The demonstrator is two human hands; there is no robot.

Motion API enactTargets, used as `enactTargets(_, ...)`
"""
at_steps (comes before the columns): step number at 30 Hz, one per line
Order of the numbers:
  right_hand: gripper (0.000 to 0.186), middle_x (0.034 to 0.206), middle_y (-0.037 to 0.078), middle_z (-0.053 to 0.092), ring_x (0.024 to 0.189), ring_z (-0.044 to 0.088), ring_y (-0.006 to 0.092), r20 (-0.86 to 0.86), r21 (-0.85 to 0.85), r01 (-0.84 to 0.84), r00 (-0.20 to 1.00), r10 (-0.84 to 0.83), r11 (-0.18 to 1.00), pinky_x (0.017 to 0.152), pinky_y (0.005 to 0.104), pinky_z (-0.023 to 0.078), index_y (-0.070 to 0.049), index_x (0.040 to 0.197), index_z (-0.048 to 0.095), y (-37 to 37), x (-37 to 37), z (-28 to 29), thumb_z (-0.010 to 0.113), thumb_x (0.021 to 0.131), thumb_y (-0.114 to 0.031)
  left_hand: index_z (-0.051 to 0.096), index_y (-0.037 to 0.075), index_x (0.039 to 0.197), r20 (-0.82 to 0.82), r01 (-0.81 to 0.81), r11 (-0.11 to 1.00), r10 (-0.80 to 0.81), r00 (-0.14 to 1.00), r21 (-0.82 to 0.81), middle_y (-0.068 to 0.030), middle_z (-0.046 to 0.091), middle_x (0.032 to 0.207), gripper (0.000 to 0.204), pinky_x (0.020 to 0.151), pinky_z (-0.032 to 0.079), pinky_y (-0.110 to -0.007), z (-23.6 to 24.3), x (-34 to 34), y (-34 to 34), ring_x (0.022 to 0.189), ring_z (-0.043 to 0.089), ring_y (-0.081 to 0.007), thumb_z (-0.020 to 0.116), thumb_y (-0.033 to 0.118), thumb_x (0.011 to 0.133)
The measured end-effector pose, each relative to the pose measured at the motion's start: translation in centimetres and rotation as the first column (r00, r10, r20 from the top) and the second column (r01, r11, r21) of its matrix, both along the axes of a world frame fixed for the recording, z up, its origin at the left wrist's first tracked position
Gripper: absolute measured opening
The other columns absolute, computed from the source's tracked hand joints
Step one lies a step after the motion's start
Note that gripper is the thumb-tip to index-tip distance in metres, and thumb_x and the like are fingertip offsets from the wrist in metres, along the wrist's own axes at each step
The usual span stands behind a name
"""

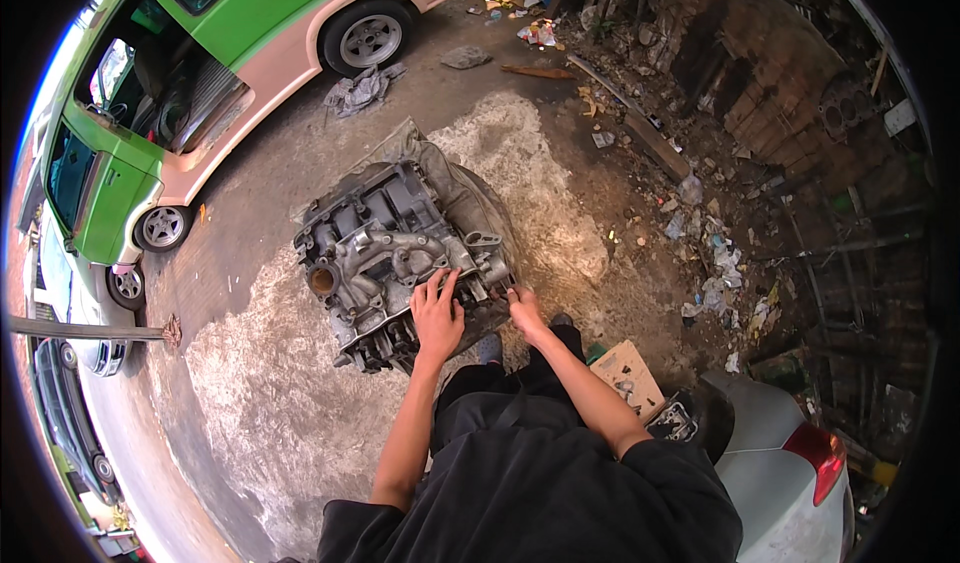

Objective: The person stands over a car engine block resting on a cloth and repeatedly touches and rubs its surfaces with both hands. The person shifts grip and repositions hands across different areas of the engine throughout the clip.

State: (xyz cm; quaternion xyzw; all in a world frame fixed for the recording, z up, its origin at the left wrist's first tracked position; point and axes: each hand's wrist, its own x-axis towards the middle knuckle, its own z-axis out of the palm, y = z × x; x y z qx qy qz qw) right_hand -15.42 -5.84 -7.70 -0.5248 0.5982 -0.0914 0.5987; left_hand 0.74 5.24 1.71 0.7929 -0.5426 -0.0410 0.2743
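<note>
A grey metal engine with cast pipes and a round brownish opening rests on a cloth-draped support in front of me. My left hand lies on its near edge, fingers stretched out and spread over the metal. At the engine's near right corner is my right hand, its fingers curled and pressed together. Something small and dark shows at the fingertips, too small to name. The right thumb and fingers touch or nearly touch the engine's end; I cannot tell which.
A green and pink van stands at the far left. Litter and scrap line the right side. A cardboard sheet with small parts lies near my right, beside a silver car. A crumpled rag is on the ground.
</note>
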Motion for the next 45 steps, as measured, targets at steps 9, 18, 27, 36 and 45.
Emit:
enactTargets(9,0.036,0.117,0.029,0.071,0.111,0.067,0.0455,-0.231,-0.128,-0.207,0.957,0.174,0.97,0.089,0.0551,0.05,0.001,0.13,0.063,-0.1,1.2,4.3,0.044,0.112,-0.023,0.055,0.016,0.15,0.0,0.016,0.998,-0.016,1.0,0.06,-0.0068,0.051,0.147,0.067,0.115,0.036,-0.05,0.4,0.0,0.0,0.128,0.048,-0.0345,0.069,0.009,0.084)
enactTargets(18,0.041,0.135,0.025,0.067,0.129,0.061,0.0441,-0.134,-0.249,-0.194,0.977,0.165,0.949,0.103,0.0517,0.049,-0.002,0.148,0.053,-0.1,-0.2,-1.3,0.044,0.111,-0.019,0.052,0.014,0.152,0.036,0.038,0.997,-0.041,0.999,0.065,-0.008,0.05,0.147,0.07,0.117,0.035,-0.05,0.7,0.0,0.1,0.129,0.048,-0.0345,0.07,0.01,0.085)
enactTargets(27,0.063,0.152,0.019,0.056,0.141,0.052,0.0374,-0.23,-0.287,-0.643,0.766,0.601,0.71,0.117,0.0459,0.043,-0.005,0.152,0.053,-7.1,-0.4,-5.2,0.051,0.09,0.005,0.053,0.014,0.151,0.028,0.051,0.997,-0.053,0.998,0.065,-0.0082,0.05,0.147,0.069,0.115,0.035,-0.05,0.6,0.2,0.2,0.129,0.047,-0.0345,0.07,0.01,0.084)
enactTargets(36,0.043,0.152,0.019,0.056,0.141,0.051,0.0383,-0.167,-0.297,-0.613,0.788,0.592,0.732,0.117,0.046,0.042,-0.005,0.148,0.057,-7.2,-1.2,-4.6,0.054,0.108,-0.018,0.055,0.014,0.15,0.019,0.046,0.998,-0.047,0.999,0.051,-0.0089,0.05,0.147,0.067,0.115,0.035,-0.05,0.4,0.3,0.2,0.129,0.048,-0.0349,0.069,0.01,0.085)
enactTargets(45,0.051,0.152,0.015,0.057,0.115,0.067,0.029,-0.019,0.109,-0.081,0.996,0.083,0.991,0.076,0.0425,0.06,-0.012,0.162,0.04,-2.6,-3.7,-7.1,0.048,0.113,-0.023,0.055,0.014,0.149,0.019,0.047,0.999,-0.047,0.999,0.025,-0.0092,0.051,0.146,0.066,0.115,0.036,-0.051,0.0,0.4,0.1,0.13,0.048,-0.0353,0.069,0.009,0.085)
